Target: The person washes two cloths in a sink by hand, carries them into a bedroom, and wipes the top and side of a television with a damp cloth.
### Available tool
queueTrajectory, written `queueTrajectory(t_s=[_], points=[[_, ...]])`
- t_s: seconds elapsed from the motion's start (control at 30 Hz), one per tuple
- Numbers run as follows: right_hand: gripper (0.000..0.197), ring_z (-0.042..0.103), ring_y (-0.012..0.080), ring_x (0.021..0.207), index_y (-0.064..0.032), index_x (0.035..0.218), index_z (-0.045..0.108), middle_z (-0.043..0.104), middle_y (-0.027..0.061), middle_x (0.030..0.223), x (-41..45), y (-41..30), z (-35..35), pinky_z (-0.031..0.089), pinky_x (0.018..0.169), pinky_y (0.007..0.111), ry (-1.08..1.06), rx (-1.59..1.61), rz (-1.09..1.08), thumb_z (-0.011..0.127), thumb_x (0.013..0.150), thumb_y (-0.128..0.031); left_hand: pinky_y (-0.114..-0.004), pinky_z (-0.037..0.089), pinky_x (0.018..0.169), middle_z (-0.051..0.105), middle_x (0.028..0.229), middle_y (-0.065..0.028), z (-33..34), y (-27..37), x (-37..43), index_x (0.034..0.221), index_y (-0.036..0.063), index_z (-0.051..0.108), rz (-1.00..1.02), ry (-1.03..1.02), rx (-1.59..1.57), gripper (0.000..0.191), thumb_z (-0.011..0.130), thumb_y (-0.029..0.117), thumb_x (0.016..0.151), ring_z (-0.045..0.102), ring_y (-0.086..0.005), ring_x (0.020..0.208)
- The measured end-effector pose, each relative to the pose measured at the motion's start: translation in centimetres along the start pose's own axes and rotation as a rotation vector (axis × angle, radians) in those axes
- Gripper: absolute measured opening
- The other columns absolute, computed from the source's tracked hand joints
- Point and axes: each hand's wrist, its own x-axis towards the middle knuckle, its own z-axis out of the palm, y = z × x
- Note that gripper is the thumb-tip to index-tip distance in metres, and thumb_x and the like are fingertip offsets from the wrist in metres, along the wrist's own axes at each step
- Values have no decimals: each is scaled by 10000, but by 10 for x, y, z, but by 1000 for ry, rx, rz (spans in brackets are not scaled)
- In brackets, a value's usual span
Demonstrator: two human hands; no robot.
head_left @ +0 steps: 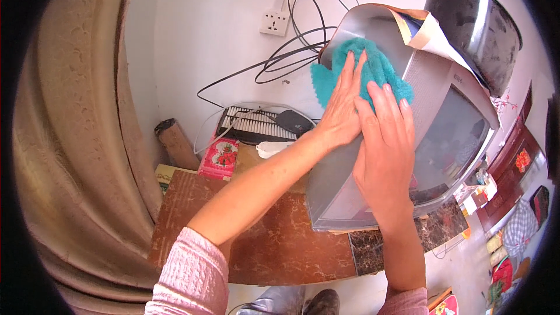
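A teal plush cloth (372,61) lies against the upper back casing of a grey CRT television (341,183). My left hand (348,100) presses flat on the cloth, its fingers pointing up. Just to the right, my right hand (387,140) rests its fingertips on the cloth's lower right part. The television stands at an angle on a brown marble-patterned tabletop (280,245), its screen facing right. A sheet of paper or card (424,35) with a curled edge covers its top.
A black metal pot (477,30) stands on the television. Black cables (280,57) loop beside the wall socket (274,22). Behind the table's left part are a pleated air filter (258,122), a black adapter (294,121) and a pink box (220,157). A brown curtain (83,118) hangs left.
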Motion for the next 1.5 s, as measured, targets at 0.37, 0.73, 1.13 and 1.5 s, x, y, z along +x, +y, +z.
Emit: queueTrajectory(t_s=[0.37,0.73,1.13,1.5], points=[[549,355,473,1231,81,1279,383,320,267,1370,-77,-65,49,289,1029,519,-464,404,131,503,747,9,-420,459,799,596,954,-232,-48,-45,-109,1063,28,452,-677,104,26,261,548,131,843,585,-389,925],[482,309,430,1279,92,1186,478,358,263,1333,-129,-112,47,304,1033,489,-626,638,87,580,744,-72,-441,476,818,523,1253,-187,-28,-121,-186,1068,69,616,-576,-934,145,358,522,278,793,544,-351,1055],[379,436,409,1193,39,1172,496,441,228,1276,-135,-110,43,393,996,444,-569,869,260,555,805,-33,-335,453,891,585,1162,-93,-172,15,-106,1219,-1,516,-913,-410,-219,454,484,326,906,554,-186,1026],[289,483,353,1147,-8,1155,482,478,187,1234,-79,-196,100,375,980,388,-258,1242,318,470,867,-23,-516,215,1079,276,1435,-220,-207,59,-251,1434,122,242,-676,-916,1152,654,440,404,877,248,-405,1331]])
